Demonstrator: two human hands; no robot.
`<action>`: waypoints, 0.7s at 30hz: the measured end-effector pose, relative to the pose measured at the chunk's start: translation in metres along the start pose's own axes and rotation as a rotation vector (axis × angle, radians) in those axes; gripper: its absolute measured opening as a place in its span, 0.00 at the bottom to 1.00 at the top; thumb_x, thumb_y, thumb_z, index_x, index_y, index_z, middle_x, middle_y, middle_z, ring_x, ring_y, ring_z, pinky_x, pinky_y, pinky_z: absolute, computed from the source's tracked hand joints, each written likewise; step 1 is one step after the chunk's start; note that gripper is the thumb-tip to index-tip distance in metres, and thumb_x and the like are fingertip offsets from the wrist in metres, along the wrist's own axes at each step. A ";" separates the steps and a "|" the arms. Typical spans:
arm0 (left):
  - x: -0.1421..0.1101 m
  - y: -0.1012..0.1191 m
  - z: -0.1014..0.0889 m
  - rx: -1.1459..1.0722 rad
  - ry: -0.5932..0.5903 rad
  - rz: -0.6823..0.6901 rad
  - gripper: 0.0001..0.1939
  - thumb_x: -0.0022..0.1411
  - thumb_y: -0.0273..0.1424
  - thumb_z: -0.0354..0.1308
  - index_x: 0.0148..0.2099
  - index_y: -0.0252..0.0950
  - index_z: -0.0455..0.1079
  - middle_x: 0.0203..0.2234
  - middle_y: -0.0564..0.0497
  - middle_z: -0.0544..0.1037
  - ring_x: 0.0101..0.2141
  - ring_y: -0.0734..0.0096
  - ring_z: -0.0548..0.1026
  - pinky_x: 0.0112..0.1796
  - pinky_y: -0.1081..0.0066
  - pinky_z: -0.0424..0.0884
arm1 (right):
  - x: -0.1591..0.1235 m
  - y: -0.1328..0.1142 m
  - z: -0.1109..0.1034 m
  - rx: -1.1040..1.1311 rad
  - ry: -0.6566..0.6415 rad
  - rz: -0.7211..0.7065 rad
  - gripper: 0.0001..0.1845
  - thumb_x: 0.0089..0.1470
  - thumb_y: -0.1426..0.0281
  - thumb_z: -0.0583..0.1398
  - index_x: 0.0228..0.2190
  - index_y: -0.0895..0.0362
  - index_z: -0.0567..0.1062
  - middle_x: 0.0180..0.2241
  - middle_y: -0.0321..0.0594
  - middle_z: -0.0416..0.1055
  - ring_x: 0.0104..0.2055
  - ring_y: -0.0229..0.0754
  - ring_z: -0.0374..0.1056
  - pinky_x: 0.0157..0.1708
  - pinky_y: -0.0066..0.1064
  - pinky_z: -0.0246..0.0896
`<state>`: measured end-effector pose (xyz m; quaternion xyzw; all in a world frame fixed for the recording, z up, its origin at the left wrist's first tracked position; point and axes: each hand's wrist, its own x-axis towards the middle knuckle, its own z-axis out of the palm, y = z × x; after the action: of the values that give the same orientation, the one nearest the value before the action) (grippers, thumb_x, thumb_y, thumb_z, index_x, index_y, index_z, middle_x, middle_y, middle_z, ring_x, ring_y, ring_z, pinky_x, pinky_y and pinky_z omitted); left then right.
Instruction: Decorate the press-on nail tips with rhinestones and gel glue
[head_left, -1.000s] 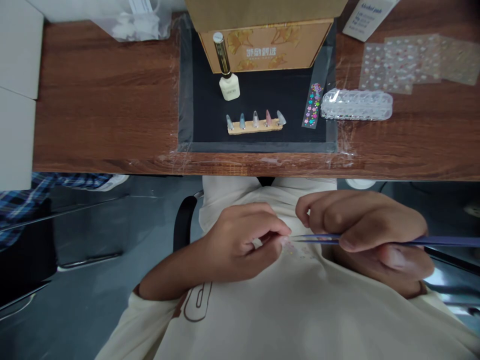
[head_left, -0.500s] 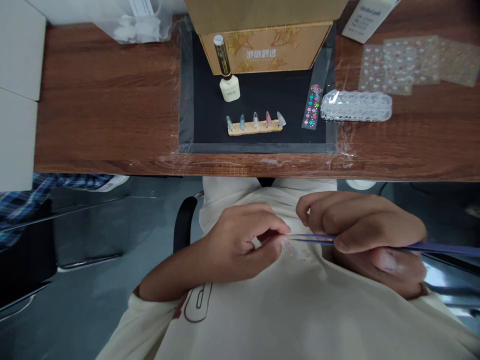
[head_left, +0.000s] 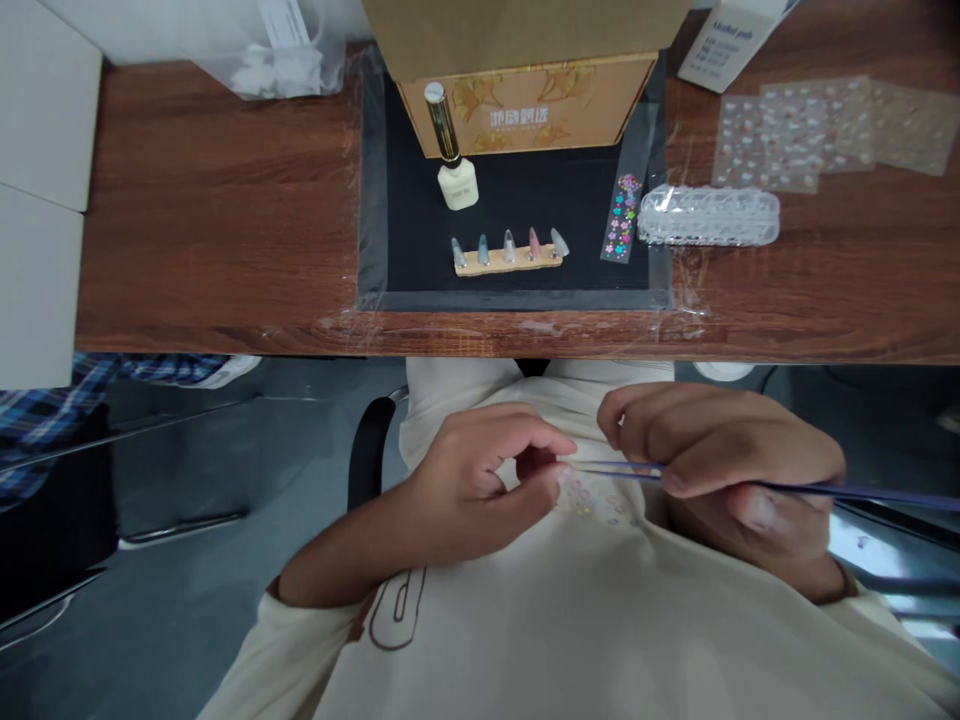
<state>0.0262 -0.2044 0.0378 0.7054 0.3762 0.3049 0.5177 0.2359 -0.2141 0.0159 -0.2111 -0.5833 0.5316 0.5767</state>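
My left hand [head_left: 469, 490] is held low over my lap, thumb and index finger pinching a clear sticker sheet [head_left: 592, 500] with small pink and yellow shapes. Most of the sheet's left end is hidden by the fingers. From the other side, my right hand [head_left: 731, 450] grips a pair of blue-purple tweezers [head_left: 870, 494]. Their slightly parted tips reach the left fingertips, just above the sheet. Whether the tips hold a sticker is too small to tell.
On the table [head_left: 217, 220], a black mat [head_left: 547, 200] bears a nail polish bottle [head_left: 458, 185], a strip with several false nails [head_left: 510, 262], a flower sticker strip [head_left: 622, 220] and a cardboard box [head_left: 525, 105]. To the right are a clear case [head_left: 709, 216], sticker sheets [head_left: 772, 145] and an alcohol pad box [head_left: 731, 45].
The sticker sheet has tilted, so its coloured shapes show more plainly. The tweezers' tips have shifted slightly up and left at the left fingertips, and both hands keep their grip.
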 end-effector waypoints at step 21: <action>0.000 0.000 0.002 -0.028 0.037 -0.037 0.05 0.61 0.24 0.60 0.40 0.36 0.74 0.25 0.56 0.76 0.27 0.81 0.73 0.31 0.77 0.71 | 0.003 0.007 -0.010 0.050 -0.050 -0.080 0.14 0.61 0.70 0.55 0.38 0.64 0.79 0.22 0.40 0.65 0.26 0.38 0.60 0.29 0.37 0.60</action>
<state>0.0281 -0.2049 0.0375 0.6852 0.3945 0.3134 0.5260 0.2414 -0.2059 0.0089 -0.1597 -0.5918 0.5277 0.5881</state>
